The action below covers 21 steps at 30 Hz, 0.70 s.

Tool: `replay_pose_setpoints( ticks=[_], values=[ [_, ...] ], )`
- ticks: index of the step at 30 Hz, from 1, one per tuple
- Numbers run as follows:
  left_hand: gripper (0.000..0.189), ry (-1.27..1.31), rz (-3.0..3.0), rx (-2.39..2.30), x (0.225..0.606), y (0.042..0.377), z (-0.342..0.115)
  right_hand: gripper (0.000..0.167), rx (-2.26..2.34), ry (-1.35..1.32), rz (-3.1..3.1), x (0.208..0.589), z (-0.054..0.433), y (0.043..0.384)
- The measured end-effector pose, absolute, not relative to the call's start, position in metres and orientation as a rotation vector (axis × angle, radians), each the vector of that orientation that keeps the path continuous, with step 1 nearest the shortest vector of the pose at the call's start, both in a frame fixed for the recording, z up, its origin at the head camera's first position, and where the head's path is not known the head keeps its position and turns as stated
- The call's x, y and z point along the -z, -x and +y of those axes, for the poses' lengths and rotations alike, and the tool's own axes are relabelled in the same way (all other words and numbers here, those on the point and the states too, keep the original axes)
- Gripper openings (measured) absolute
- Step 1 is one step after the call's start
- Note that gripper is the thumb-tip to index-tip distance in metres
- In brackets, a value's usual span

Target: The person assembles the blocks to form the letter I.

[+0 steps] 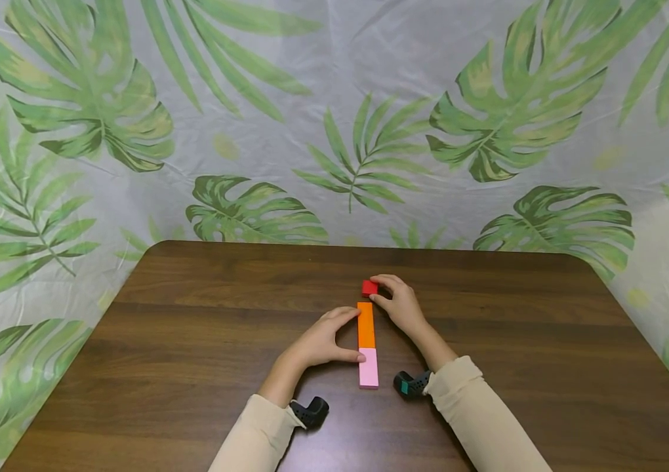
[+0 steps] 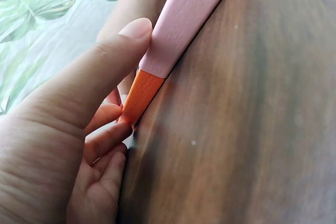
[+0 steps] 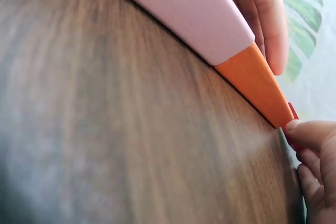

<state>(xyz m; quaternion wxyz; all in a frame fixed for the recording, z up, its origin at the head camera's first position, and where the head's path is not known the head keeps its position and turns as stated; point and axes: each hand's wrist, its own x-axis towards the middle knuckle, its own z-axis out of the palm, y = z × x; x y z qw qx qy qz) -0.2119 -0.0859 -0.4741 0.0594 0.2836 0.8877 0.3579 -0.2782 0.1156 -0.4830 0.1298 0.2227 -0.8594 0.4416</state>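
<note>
An orange block (image 1: 366, 328) and a pink block (image 1: 368, 372) lie end to end on the table, pink nearer me. My left hand (image 1: 321, 339) is spread along their left side. Its thumb (image 2: 137, 29) touches the pink block, and its fingertips rest against the orange one near the far end. Just beyond the orange block, my right hand (image 1: 403, 307) pinches a small red block (image 1: 368, 288) between thumb and fingers. In the right wrist view, the red block is mostly hidden behind the thumb and the orange block (image 3: 256, 83).
The brown wooden table (image 1: 193, 354) extends on both sides of the blocks. Behind its far edge hangs a pale cloth (image 1: 358, 39) printed with green leaves. A black wrist device sits under each sleeve (image 1: 479, 410).
</note>
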Motion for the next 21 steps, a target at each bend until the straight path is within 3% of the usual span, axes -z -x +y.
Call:
replay_pose_setpoints(
  ticks=[21],
  values=[
    [0.084,-0.853,2.687,-1.078,0.4737,0.2112,-0.0855,0.032,-1.246,-0.600,-2.582,0.4833,0.1095,0.2838]
  ],
)
